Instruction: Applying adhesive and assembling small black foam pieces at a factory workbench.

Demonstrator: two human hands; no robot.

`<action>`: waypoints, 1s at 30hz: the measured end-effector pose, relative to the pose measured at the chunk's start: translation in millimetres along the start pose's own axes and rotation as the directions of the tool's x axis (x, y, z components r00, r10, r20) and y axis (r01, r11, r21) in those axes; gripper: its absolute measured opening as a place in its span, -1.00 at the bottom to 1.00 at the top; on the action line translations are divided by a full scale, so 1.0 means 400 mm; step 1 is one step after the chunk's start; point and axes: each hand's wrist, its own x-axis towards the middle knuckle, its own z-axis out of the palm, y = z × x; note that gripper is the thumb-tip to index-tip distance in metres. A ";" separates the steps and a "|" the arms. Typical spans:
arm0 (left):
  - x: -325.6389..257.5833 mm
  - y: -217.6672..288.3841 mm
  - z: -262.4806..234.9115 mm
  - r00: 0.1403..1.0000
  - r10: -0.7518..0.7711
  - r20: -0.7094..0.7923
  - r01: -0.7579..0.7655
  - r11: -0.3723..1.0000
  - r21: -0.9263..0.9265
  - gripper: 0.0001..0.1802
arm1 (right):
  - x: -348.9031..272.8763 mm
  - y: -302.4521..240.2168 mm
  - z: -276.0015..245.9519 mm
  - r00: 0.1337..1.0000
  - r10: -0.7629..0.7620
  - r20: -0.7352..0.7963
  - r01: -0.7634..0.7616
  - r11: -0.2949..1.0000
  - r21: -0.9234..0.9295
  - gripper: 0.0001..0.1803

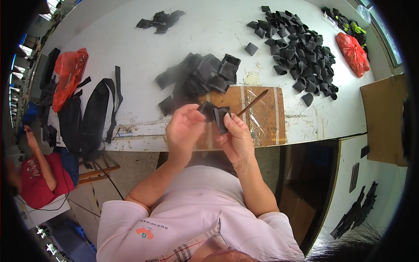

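Note:
My right hand (238, 139) pinches a small black fabric pouch (221, 121) between thumb and fingers. A brown pointed stick (253, 102) juts up and right from behind that hand, its lower end hidden. My left hand (185, 129) is raised beside the pouch, fingers loosely curled and apart. Just past its fingertips is another black piece (207, 111); whether they touch cannot be made out. Beyond both hands lies a loose, partly blurred pile of black pouches (198, 72). A taped brown cardboard sheet (273, 115) lies under and right of my hands.
Many black pouches (297, 50) are heaped far right, with a smaller group (160, 21) far left. Red plastic bags (70, 72) (352, 53) flank the white table (118, 39). Black padded straps (96, 113) hang at the left edge. A cardboard box (384, 120) stands right. Another person (41, 179) sits left.

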 end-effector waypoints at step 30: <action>-0.014 0.026 0.125 0.997 -0.033 -0.069 0.046 0.980 0.192 -0.90 | -0.093 -0.045 0.022 0.501 -0.528 0.686 0.351 -0.601 -0.718 -0.75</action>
